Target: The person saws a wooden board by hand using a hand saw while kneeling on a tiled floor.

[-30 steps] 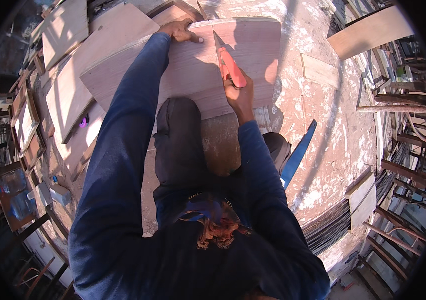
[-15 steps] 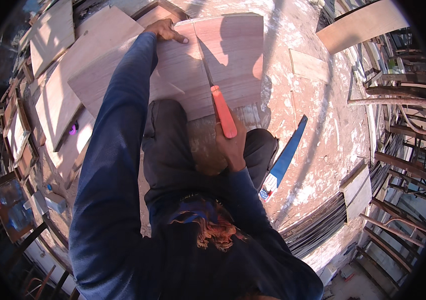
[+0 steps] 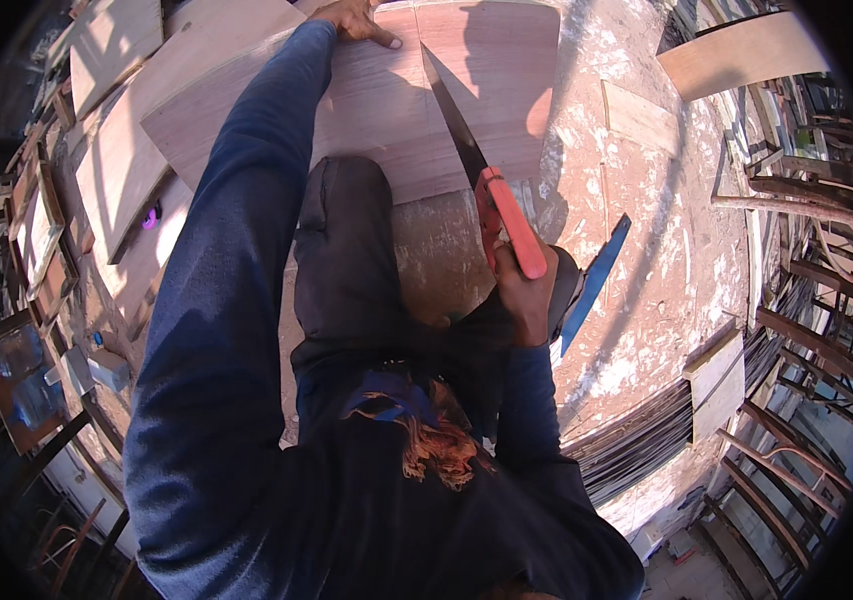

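My right hand [image 3: 527, 305] grips the red-orange handle of a handsaw [image 3: 512, 220], fingers wrapped round it. The blade slants away from me over a pinkish plywood sheet [image 3: 367, 120], its tip near a straight line that runs in from the far edge. Whether the teeth touch the wood, I cannot tell. At the far edge, left of that line, my left hand [image 3: 355, 20] holds the sheet, thumb stretched over its top face and the other fingers partly cut off by the picture's edge. My left knee [image 3: 347, 190] is against the sheet's near edge.
Beside my right knee lies a long tapered blue piece [image 3: 597, 280], saw-blade-shaped. More plywood sheets [image 3: 127, 180] lie to the left, with a small purple object [image 3: 152, 216]. Dark rods [image 3: 637, 440] are bundled at the lower right, near stacked frames [image 3: 827, 270]. A wood offcut [image 3: 639, 117] lies right of the sheet.
My right hand has drawn the saw back and to the right, and more of the handle's side shows. The left hand stays on the sheet; the view has shifted a little.
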Tool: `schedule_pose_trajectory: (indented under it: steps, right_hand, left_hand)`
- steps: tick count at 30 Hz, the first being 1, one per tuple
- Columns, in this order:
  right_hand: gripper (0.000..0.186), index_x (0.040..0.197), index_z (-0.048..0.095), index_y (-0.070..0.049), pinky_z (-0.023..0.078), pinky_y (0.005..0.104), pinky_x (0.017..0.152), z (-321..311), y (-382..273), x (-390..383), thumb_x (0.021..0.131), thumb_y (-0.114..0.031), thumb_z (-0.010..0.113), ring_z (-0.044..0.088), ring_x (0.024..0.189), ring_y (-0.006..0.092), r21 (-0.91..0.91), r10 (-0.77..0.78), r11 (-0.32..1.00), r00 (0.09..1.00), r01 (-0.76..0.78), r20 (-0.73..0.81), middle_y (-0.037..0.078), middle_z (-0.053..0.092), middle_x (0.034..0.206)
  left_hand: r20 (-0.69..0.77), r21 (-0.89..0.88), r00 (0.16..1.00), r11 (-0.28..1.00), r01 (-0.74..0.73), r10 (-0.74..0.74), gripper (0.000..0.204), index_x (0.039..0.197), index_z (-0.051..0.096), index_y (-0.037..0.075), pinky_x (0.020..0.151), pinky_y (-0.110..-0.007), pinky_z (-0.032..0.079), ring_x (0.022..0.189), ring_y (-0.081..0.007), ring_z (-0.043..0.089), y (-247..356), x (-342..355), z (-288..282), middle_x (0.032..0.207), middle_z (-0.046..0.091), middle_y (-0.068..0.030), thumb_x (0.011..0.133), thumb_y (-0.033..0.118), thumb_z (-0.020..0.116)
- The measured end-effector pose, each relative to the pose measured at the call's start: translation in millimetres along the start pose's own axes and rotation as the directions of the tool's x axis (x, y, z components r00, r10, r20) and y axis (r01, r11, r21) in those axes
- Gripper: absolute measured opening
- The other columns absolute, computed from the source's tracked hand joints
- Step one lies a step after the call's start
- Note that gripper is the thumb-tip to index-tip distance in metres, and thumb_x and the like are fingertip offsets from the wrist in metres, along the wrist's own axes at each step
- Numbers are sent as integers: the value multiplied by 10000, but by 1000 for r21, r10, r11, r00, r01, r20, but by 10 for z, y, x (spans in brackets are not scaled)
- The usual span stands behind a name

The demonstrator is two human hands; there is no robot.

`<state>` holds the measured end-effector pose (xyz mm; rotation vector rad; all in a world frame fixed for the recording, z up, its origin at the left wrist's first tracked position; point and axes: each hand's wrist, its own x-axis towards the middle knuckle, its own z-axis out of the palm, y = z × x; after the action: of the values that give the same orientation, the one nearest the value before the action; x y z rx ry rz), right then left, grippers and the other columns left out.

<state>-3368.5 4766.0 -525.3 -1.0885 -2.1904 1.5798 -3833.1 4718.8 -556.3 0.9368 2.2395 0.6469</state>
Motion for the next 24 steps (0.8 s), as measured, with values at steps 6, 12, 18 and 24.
schedule_pose_trajectory:
  steps: [6,12,18,24]
  right_hand:
    - [373,1221,649,37,535,339,767,114,37,-356,858,-44,615,721,823,250,54,-237,969,967,243,-93,189,711,892]
    - [370,1220,653,33,540,335,792,114,171,-450,860,-39,612,735,869,276,-31,-167,986,982,165,-92,209,720,937]
    - [293,1051,687,17,528,392,709,830,-28,1139,770,-29,616,679,739,363,49,-336,936,925,349,-175,208,676,827]
    - [248,987,664,20,507,459,681,875,-201,1324,756,-65,630,623,754,463,15,-344,937,932,348,-111,239,650,801]
  left_hand:
    - [-92,203,991,972,117,-100,1063,1331,520,-72,1048,-408,436,1222,-364,585,-94,174,63,1267,629,-239,573,566,906]
    - [-57,227,994,968,108,-97,1072,1330,519,-79,1033,-398,443,1210,-368,593,-49,108,107,1269,630,-246,566,565,905]
    - [-93,243,995,968,61,-39,1017,1298,572,-19,1017,-406,459,1185,-345,616,209,-96,173,1246,658,-204,541,576,898]
    - [-131,278,990,958,78,-43,961,1192,647,-87,988,-401,486,1153,-359,630,222,-147,126,1238,651,-268,536,571,894]
